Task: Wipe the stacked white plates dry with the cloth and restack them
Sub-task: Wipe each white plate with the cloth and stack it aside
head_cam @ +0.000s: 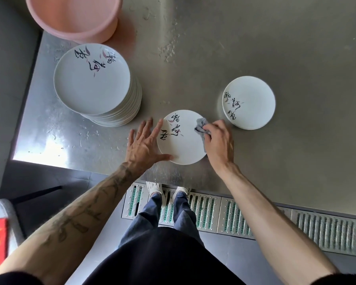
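Calligraphy, seemingly Chinese brushwork I cannot read, marks the plate (182, 150) on the steel counter (275, 48); left hand (144, 145) steadies its rim, fingers straight and spread; right hand (218, 138) clamps the grey cloth (201, 126) against it; tall stack (90, 85) left, short stack (253, 105) right; pink basin (74, 17) behind, contents cropped.

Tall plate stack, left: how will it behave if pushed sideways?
Probably heavy: the tall plate stack holds many plates. Plates look smooth-glazed, so a high push may shear the layers. The steel table looks wet, so a low push likely slides it.
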